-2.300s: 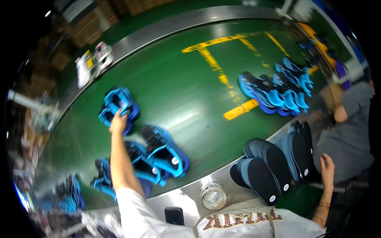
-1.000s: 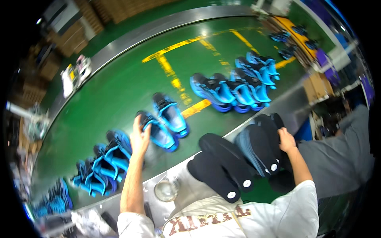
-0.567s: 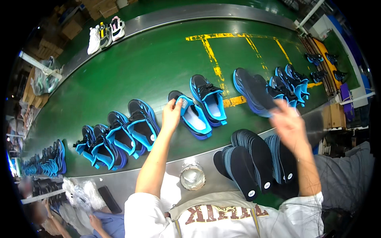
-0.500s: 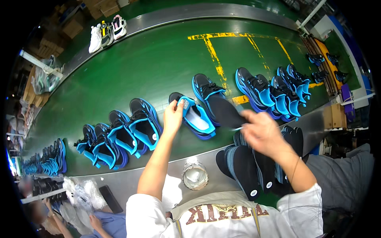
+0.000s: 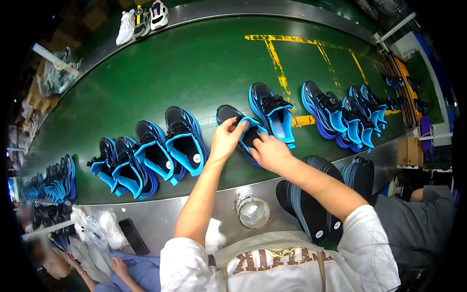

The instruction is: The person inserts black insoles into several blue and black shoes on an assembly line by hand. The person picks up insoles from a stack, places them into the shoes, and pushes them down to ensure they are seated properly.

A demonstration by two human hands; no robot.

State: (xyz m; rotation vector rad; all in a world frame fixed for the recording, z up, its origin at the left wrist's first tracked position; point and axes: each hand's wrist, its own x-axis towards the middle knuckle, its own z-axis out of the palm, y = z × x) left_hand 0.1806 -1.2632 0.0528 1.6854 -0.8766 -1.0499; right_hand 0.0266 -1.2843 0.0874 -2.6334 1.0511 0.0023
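Note:
A black and blue sneaker (image 5: pixel 226 113) lies on the green surface in front of me, its opening toward me. My left hand (image 5: pixel 227 139) pinches the sneaker's tongue at the collar. Fingers curled, my right hand (image 5: pixel 270 152) is at the opening and grips a black insole (image 5: pixel 250 137) that is mostly inside the shoe; its heel end is partly hidden by the fingers. Just right of it stands the matching sneaker (image 5: pixel 272 104), with a pale interior showing. Stacks of black insoles (image 5: pixel 316 177) lie on the metal edge near my right forearm.
More sneakers stand left (image 5: pixel 182 136) with dark insoles inside and right (image 5: pixel 318 109). A clear-wrapped roll (image 5: pixel 253 210) sits on the metal edge (image 5: pixel 194 209). A phone (image 5: pixel 134 236) and plastic bags (image 5: pixel 95 226) are at lower left. Three other shoes (image 5: pixel 141 20) stand far back. People sit on both sides.
My right hand has brought the insole left and down into the sneaker's opening. My left hand still holds the tongue. The view has shifted slightly.

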